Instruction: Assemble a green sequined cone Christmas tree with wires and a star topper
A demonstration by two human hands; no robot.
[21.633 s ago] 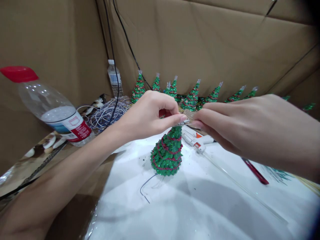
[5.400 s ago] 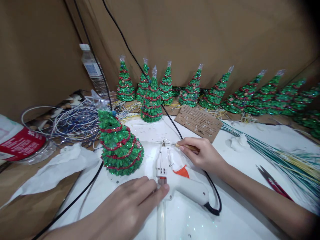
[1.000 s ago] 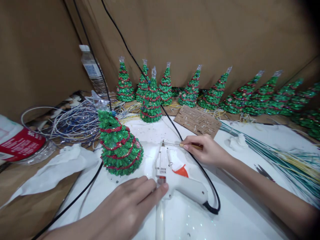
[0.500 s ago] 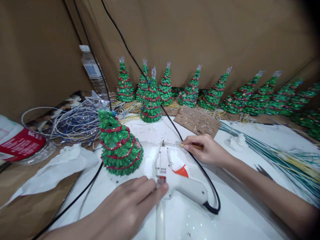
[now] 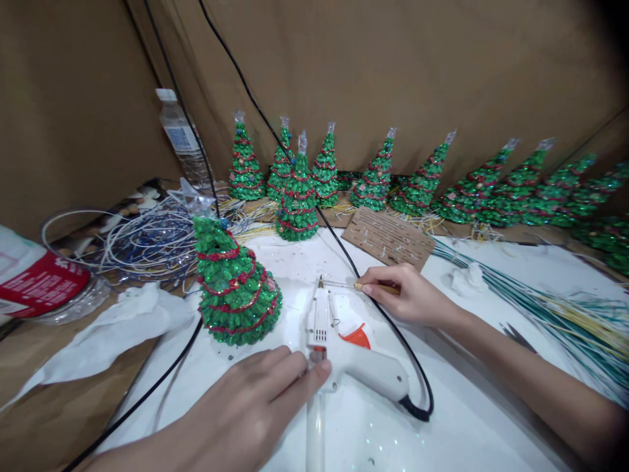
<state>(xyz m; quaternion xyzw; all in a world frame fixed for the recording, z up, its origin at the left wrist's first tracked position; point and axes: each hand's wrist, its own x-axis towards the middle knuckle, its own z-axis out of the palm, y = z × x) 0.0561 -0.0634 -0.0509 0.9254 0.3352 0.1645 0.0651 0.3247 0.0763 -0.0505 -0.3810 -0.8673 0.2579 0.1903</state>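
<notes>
A white glue gun lies on its side on the white table surface, a glue stick in its rear end. My left hand rests against the gun's body, fingers together near the red part. In my right hand is a thin metal tool with a wooden handle, held in a pinch. Its tip touches or nearly touches the gun's nozzle. A green tree with red garland and a clear star stands just left of the gun.
Several finished trees line the back. A holed brown board, crumpled tissue, scissors and green wires lie on the right. Bottles, tangled wires and white cloth are left. A black cord crosses the workspace.
</notes>
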